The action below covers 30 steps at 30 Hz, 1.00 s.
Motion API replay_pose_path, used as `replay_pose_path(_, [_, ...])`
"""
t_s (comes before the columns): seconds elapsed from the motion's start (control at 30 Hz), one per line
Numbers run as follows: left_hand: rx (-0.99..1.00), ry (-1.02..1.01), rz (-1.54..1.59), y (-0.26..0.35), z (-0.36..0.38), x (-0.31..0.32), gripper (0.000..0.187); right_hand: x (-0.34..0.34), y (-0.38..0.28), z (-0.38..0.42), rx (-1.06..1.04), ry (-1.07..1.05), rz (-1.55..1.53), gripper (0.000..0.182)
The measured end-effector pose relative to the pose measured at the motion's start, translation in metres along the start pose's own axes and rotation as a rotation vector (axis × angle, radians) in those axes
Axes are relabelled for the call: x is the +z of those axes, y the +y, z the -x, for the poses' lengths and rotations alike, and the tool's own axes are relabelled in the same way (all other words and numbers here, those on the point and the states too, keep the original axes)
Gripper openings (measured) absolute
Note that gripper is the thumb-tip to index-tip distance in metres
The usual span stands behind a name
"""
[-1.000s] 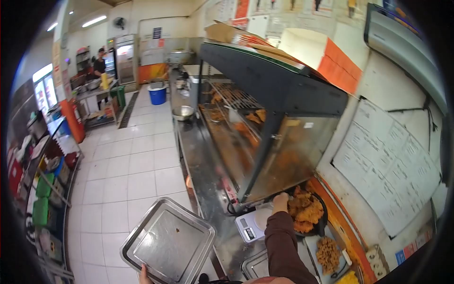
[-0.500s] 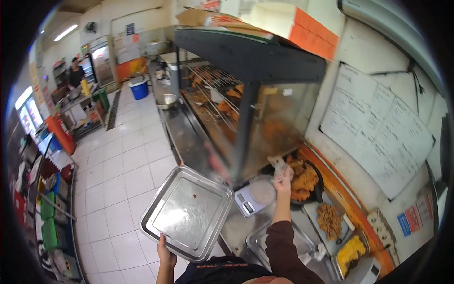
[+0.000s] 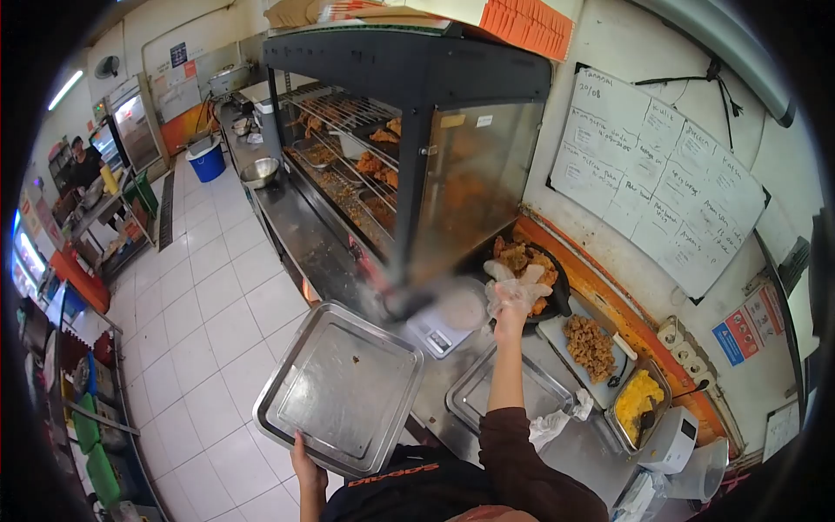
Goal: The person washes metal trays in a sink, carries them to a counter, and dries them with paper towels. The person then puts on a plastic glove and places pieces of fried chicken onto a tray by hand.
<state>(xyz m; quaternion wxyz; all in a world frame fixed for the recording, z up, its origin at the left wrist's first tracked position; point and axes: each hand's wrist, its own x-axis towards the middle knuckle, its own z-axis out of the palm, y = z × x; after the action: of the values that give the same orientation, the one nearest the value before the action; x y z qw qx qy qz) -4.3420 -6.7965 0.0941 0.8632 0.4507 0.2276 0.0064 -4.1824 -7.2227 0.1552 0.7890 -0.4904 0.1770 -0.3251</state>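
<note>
My left hand (image 3: pixel 309 461) grips the near edge of a shallow metal tray (image 3: pixel 335 391), its thumb on the rim. The tray is held tilted over the floor beside the counter, with one small brown crumb on it. In a clear plastic glove, my right hand (image 3: pixel 511 300) is over the near side of a black pan (image 3: pixel 564 283) of fried chicken (image 3: pixel 519 254). Its gloved fingers look spread, with nothing visible in them. A digital kitchen scale (image 3: pixel 432 335) with a round pan stands just left of that hand.
Another metal tray (image 3: pixel 470 396) lies on the counter, near chopped brown pieces (image 3: pixel 590 348) on a board and a container of yellow food (image 3: pixel 639 402). A glass-sided food warmer (image 3: pixel 478 174) stands behind the scale. Far left, a person (image 3: pixel 85 165) stands by a table.
The view has turned, so the warmer and whiteboard sit further left. The gloved fingers of my right hand now show more spread above the pan. My left hand keeps hold of the tray.
</note>
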Motion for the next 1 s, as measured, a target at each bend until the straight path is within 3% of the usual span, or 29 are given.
replay_pose_path(0.07, [-0.011,-0.01,-0.002,-0.004,0.003,-0.009,0.052,-0.016,0.014,0.01,-0.056,-0.028,0.07,0.023])
replay_pose_path(0.17, [-0.031,0.001,-0.007,-0.01,0.009,-0.017,0.053,-0.014,0.008,0.031,-0.053,0.135,-0.131,0.031])
replay_pose_path(0.27, [-0.059,-0.022,-0.008,-0.011,0.009,-0.015,0.051,-0.064,0.022,0.013,-0.124,-0.029,-0.588,0.047])
replay_pose_path(0.37, [-0.078,-0.058,-0.057,-0.012,0.007,0.003,0.048,-0.061,-0.03,0.035,-0.004,0.148,-0.81,0.047])
replay_pose_path(0.4, [-0.077,-0.081,-0.079,-0.014,0.006,0.011,0.046,-0.09,-0.021,0.027,0.015,-0.005,-0.812,0.057])
replay_pose_path(0.5, [-0.198,-0.202,-0.098,-0.037,-0.009,0.027,0.046,-0.139,-0.025,0.019,0.103,-0.026,-0.552,0.055])
replay_pose_path(0.53, [-0.243,-0.243,-0.109,-0.043,-0.014,0.036,0.046,-0.138,-0.032,0.027,0.059,0.173,-0.452,0.045])
replay_pose_path(0.57, [-0.293,-0.283,-0.122,-0.05,-0.017,0.045,0.046,-0.157,-0.026,0.024,0.063,0.196,-0.451,0.045])
replay_pose_path(0.67, [-0.459,-0.348,-0.168,-0.076,-0.032,0.068,0.039,-0.207,-0.024,0.025,-0.135,0.054,-0.541,0.043])
replay_pose_path(0.8, [-0.533,-0.421,-0.221,-0.096,-0.041,0.093,0.039,-0.219,-0.06,0.052,-0.188,0.153,-0.425,0.052])
replay_pose_path(0.87, [-0.568,-0.433,-0.28,-0.09,-0.036,0.107,0.04,-0.229,-0.076,0.068,0.124,-0.135,-0.559,0.066])
replay_pose_path(1.0, [-0.562,-0.449,-0.274,-0.098,-0.044,0.114,0.042,-0.229,-0.084,0.083,0.244,-0.258,-0.477,0.079])
